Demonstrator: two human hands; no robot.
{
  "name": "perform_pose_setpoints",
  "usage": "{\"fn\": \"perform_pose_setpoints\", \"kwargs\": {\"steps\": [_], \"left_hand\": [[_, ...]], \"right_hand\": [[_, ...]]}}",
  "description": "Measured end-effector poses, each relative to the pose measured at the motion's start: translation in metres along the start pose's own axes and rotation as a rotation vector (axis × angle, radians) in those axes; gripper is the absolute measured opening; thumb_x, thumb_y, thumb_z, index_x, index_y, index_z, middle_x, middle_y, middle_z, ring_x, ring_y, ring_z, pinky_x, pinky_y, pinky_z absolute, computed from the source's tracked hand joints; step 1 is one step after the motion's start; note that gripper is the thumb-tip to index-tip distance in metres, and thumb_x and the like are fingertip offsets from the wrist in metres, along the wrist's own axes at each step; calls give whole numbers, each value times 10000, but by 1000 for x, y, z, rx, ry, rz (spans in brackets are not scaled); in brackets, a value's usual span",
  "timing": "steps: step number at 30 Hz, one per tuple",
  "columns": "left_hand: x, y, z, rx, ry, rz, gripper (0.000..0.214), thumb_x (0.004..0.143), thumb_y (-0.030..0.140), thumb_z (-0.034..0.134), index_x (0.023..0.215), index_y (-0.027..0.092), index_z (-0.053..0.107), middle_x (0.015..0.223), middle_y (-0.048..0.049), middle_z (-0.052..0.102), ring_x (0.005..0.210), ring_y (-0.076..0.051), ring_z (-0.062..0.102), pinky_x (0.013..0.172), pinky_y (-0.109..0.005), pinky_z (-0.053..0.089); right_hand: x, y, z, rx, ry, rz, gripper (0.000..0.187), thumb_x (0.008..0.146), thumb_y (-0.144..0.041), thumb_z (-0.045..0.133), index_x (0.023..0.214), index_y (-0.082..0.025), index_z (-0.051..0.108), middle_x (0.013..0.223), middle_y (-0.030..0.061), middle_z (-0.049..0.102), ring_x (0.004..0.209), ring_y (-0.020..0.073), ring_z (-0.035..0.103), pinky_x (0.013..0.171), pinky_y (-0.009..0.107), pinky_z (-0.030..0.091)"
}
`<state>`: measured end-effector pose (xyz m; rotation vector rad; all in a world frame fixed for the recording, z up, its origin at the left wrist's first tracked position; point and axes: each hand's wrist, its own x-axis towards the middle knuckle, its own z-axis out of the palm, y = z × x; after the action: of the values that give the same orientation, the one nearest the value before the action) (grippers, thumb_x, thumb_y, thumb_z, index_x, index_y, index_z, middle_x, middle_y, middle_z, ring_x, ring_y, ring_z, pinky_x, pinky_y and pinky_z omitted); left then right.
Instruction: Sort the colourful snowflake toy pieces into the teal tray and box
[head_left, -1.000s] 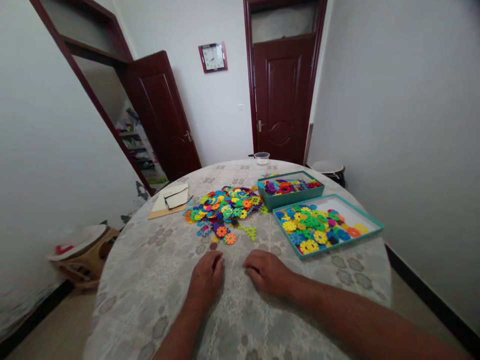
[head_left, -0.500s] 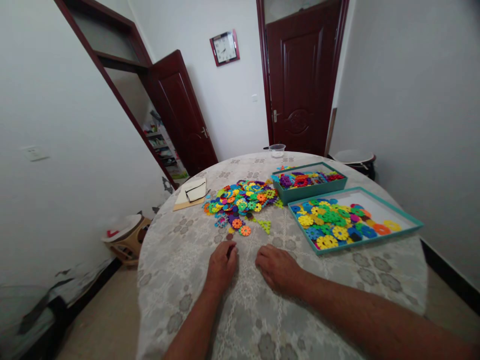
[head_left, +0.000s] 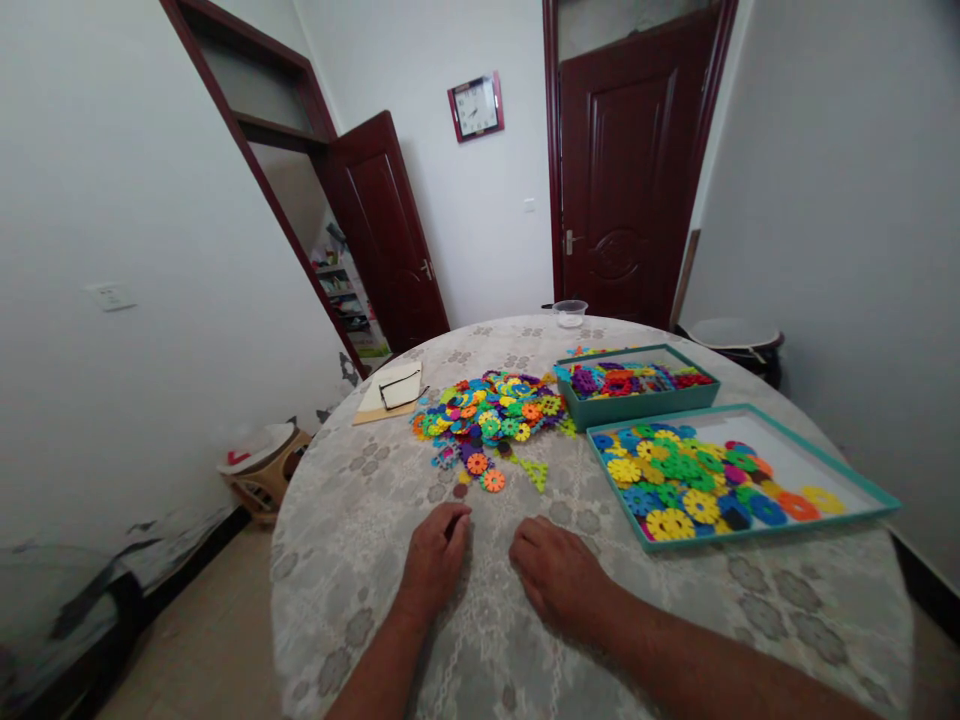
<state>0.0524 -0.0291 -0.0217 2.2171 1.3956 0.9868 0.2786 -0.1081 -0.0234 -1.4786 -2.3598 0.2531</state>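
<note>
My left hand [head_left: 435,552] rests on the patterned tablecloth [head_left: 495,625], its fingers loosely curled and the thumb lying along them; nothing shows in it. To its right, my right hand [head_left: 556,570] also lies on the cloth with fingers folded under, and nothing sticks out of it. A gap of bare cloth separates the two. Just beyond them is a heaped pile of colourful plastic snowflake discs [head_left: 491,412]. Nearest to my hands lie an orange disc [head_left: 493,481], a small brown disc [head_left: 460,491] and a light-green triangular piece [head_left: 535,472].
At right, a shallow teal-edged tray [head_left: 757,530] holds loose discs, with a deeper teal box [head_left: 645,403] of pieces behind it. Black-framed glasses [head_left: 401,388] lie on a notebook [head_left: 367,405] at left. A clear plastic bowl [head_left: 570,313] stands at the table's far edge.
The whole view has shifted, so the table and its contents sit lower in the picture. Both hands stay resting on the cloth, curled much as before; the pieces have not visibly moved.
</note>
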Motion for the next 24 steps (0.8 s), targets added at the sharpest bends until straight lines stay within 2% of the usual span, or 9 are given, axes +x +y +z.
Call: {"fn": "perform_pose_setpoints", "kwargs": {"steps": [9,16,24], "left_hand": [[1,1,1,62,-12,-30,257,984,383,537,1027,228,738,1017,-59,782,964,-235,734,893,-350,575],[3,8,-3,109,12,-22,275,979,443,546,987,249,741,964,-51,789,902,-239,751,839,-333,607],[4,4,0,90,28,-16,269,963,462,559,954,265,742,940,-55,788,892,-254,758,832,-360,627]], "right_hand": [[0,2,1,45,13,15,154,947,-150,570,1072,-224,621,1144,55,611,1078,227,533,918,333,428],[5,3,15,77,81,7,185,936,-150,605,1098,-235,632,1170,53,624,1094,250,552,928,367,460],[7,4,22,16,136,-26,177,920,-161,647,1083,-229,630,1130,56,638,1055,257,565,897,375,487]]}}
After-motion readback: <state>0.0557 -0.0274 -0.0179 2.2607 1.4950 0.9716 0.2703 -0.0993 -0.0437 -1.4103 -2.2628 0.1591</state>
